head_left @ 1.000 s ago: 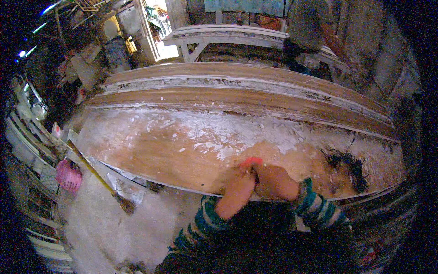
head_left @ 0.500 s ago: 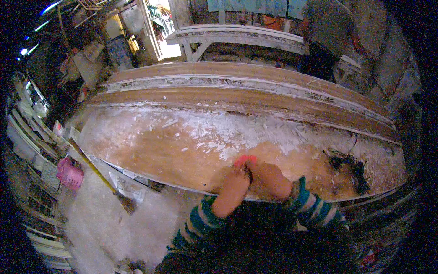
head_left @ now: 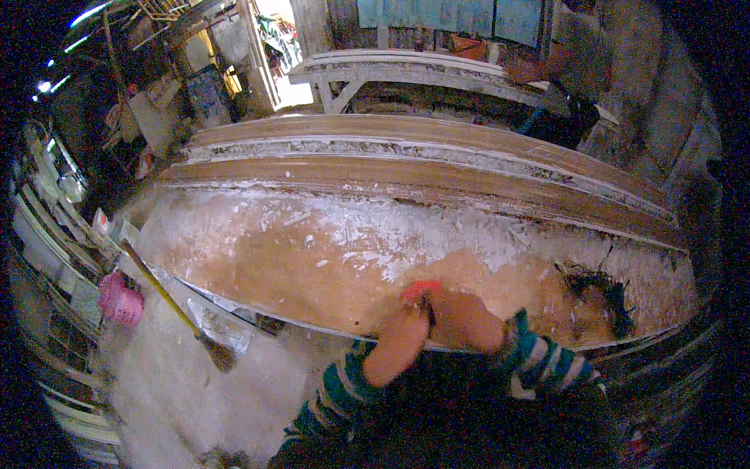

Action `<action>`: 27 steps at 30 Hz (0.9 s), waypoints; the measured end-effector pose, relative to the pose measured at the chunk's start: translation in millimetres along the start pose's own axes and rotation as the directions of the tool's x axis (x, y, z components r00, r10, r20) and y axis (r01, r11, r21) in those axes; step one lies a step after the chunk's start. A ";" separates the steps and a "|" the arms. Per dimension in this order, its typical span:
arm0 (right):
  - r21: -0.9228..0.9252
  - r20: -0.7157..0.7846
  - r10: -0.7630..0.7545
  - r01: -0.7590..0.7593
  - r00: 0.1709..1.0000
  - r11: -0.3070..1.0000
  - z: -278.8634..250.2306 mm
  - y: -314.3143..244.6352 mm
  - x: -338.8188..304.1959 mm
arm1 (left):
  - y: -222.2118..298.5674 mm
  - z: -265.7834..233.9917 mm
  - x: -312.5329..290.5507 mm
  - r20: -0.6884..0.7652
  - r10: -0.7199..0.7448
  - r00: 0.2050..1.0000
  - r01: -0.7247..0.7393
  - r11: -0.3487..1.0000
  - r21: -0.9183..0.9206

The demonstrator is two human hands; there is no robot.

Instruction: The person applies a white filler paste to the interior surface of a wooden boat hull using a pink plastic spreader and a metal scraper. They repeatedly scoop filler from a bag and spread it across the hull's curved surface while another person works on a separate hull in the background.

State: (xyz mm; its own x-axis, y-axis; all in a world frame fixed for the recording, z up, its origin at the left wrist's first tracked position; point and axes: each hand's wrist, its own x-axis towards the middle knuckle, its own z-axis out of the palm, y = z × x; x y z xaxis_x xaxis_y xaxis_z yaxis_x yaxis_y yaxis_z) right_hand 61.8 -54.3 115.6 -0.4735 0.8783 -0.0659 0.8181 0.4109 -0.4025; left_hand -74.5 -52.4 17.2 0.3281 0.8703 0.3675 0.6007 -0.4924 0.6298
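Both of my hands are close together over the near edge of a broad wooden panel smeared with white residue. My left hand is closed at a small red thing, too blurred for its kind to show. My right hand meets it from the other side, its fingers curled at the same red thing and partly hidden. The red thing is low over the panel or against it. A dark tangle of stringy material lies on the panel to the right of my hands.
Two more wooden strips run along the far side, with a white-crusted band between them. A yellow-handled broom leans at the left beside a pink basket. Behind are a pale bench and another person.
The person at the back has bent down and reached left toward the bench. My hands stay together at the red thing, and the whole view has shifted slightly.
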 end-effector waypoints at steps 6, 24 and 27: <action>-0.059 -0.054 0.113 -0.116 0.992 0.992 26.0 0.6 13.9 | -9.6 11.1 5.4 0.063 -0.332 0.941 0.329 0.856 -0.399; -0.023 -0.058 0.023 -0.024 0.998 0.999 7.7 2.1 30.9 | -40.9 -6.8 22.2 0.247 0.020 0.969 -0.051 0.992 0.119; -0.031 -0.066 -0.033 0.031 0.997 0.999 0.6 -6.2 18.5 | -24.3 5.2 7.0 0.214 -0.027 0.976 0.015 0.998 0.057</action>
State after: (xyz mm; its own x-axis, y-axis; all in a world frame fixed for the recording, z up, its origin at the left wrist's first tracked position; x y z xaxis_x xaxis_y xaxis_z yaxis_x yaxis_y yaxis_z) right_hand 47.7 -40.7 116.3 -0.4779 0.8784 0.0082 0.8126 0.4456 -0.3757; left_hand -83.0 -34.3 0.9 0.4602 0.8660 0.1956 0.6464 -0.4778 0.5949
